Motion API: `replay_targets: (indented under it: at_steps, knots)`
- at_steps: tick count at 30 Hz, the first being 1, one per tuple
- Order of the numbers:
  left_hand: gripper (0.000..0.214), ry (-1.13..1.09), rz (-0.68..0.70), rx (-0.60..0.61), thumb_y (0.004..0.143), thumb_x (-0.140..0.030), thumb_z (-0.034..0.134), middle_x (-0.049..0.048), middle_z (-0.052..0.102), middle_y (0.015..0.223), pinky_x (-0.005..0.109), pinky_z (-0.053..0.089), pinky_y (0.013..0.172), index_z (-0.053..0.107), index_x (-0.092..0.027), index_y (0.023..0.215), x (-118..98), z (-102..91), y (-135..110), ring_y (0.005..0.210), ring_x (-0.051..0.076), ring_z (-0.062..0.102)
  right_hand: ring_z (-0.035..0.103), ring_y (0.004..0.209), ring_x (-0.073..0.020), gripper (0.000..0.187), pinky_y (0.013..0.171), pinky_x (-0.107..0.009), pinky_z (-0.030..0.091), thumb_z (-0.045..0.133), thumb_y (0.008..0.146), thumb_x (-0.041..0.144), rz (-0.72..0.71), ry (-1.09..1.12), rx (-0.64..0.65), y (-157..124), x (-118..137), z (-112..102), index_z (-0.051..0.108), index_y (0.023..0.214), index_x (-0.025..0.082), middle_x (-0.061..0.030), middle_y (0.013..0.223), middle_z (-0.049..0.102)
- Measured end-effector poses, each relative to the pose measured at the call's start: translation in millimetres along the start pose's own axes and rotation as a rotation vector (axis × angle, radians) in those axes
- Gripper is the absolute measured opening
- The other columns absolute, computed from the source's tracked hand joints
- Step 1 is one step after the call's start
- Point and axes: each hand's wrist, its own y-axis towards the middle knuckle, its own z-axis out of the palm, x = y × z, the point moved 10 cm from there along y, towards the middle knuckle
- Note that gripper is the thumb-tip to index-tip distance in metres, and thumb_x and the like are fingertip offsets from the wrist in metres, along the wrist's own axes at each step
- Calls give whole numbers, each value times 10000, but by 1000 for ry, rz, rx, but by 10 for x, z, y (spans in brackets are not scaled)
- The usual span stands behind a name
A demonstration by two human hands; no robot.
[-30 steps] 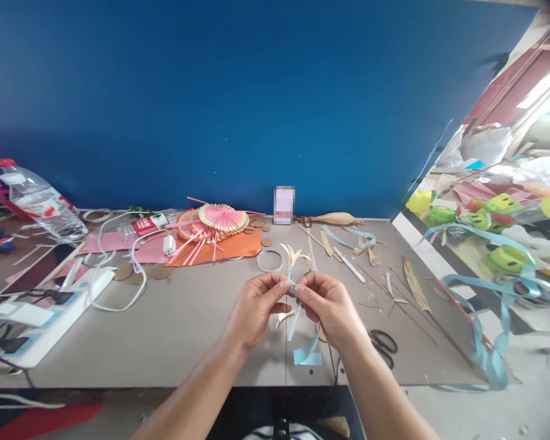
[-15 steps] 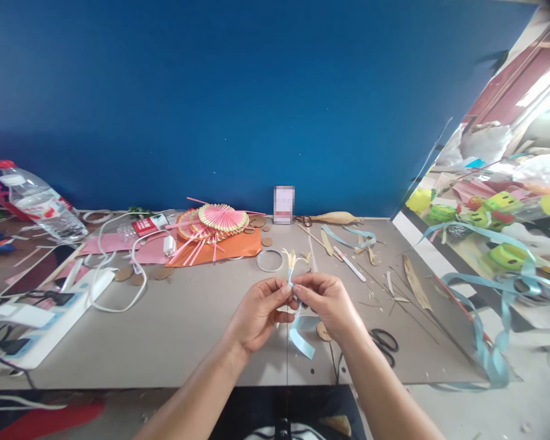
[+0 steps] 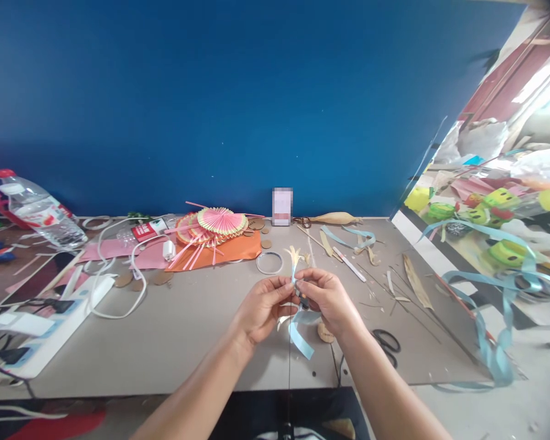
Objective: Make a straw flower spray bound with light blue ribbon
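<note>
My left hand [image 3: 262, 307] and my right hand [image 3: 327, 299] meet over the middle of the grey table [image 3: 197, 330], fingers pinched together. Between them they hold a small cream leaf flower [image 3: 295, 256] that sticks up above the fingertips. A light blue ribbon [image 3: 300, 336] wraps its stem and hangs down below the hands in a loose tail. Both hands are closed on this piece.
Black scissors [image 3: 385, 343] lie right of my right wrist. A clear ring [image 3: 269, 263], pink paper fans [image 3: 220, 223] on orange paper, a water bottle [image 3: 39, 211], a power strip [image 3: 46, 327] with cables and a phone sit left. Dried leaves and blue ribbon [image 3: 497, 348] trail right.
The hands have stayed in place, turning the flower a little. The ribbon tail swung from a folded end to a longer hanging strip, and the view shifted slightly.
</note>
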Motion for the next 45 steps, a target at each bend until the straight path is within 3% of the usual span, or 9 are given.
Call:
replay_targets:
  at_steps: [10, 16, 22, 26, 30, 34, 37, 41, 45]
  knots:
    - [253, -95, 28, -10, 641, -156, 663, -18, 548, 594, 172, 476, 501, 491, -155, 827, 10, -22, 51, 544, 79, 557, 217, 368, -20, 198, 367, -160, 142, 649, 611, 298, 9, 127, 16, -1, 45, 28, 535, 674, 149, 89, 412, 358]
    - [221, -81, 7, 19, 642, -190, 661, -26, 540, 614, 182, 468, 496, 503, -175, 796, 26, 38, 28, 566, 84, 553, 320, 378, -40, 203, 377, -163, 155, 625, 607, 294, 70, 248, 105, -2, -4, 154, 486, 660, 156, 58, 419, 425]
    - [194, 308, 194, -184, 636, -291, 655, 1, 586, 698, 216, 471, 603, 578, -151, 746, -279, -123, -18, 670, 101, 561, 245, 370, -29, 120, 374, -177, 179, 559, 626, 256, -22, -47, -50, 15, 75, 28, 528, 652, 144, 65, 455, 430]
    - [231, 427, 166, -201, 619, -319, 661, 8, 604, 674, 217, 455, 605, 586, -149, 757, -336, -158, -5, 674, 114, 572, 377, 443, -66, 144, 438, -192, 290, 539, 629, 274, -110, -314, -146, -18, 236, -4, 573, 641, 135, 32, 519, 513]
    - [216, 483, 123, -182, 619, -337, 650, -25, 566, 617, 203, 430, 541, 547, -162, 694, -352, -163, 34, 596, 99, 558, 483, 557, -114, 185, 534, -219, 365, 545, 637, 314, -118, -374, -129, -30, 258, 54, 589, 636, 134, -9, 603, 594]
    - [222, 450, 91, -153, 615, -331, 652, -37, 538, 585, 202, 415, 526, 515, -159, 647, -342, -175, 75, 554, 92, 549, 457, 507, -88, 166, 504, -204, 339, 563, 644, 310, -93, -314, -95, -10, 185, 56, 583, 641, 145, 7, 587, 592]
    - [221, 391, 79, -100, 625, -324, 651, -28, 536, 568, 198, 406, 531, 520, -145, 623, -318, -158, 92, 538, 83, 539, 321, 390, -40, 184, 404, -188, 242, 585, 641, 328, -27, -166, -28, 22, 79, 71, 552, 662, 148, 29, 540, 552]
    - [215, 316, 94, -104, 612, -315, 669, -31, 529, 560, 204, 410, 547, 541, -142, 625, -318, -190, 89, 528, 79, 536, 181, 342, -18, 203, 361, -187, 129, 609, 629, 312, 71, 92, 89, 30, -39, 172, 477, 616, 160, 87, 413, 398]
    - [189, 295, 126, -98, 615, -294, 671, -32, 515, 567, 218, 430, 599, 562, -139, 612, -337, -193, 98, 540, 66, 505, 148, 337, -18, 207, 357, -187, 101, 617, 626, 300, 90, 190, 89, 31, -80, 189, 460, 604, 166, 116, 368, 270]
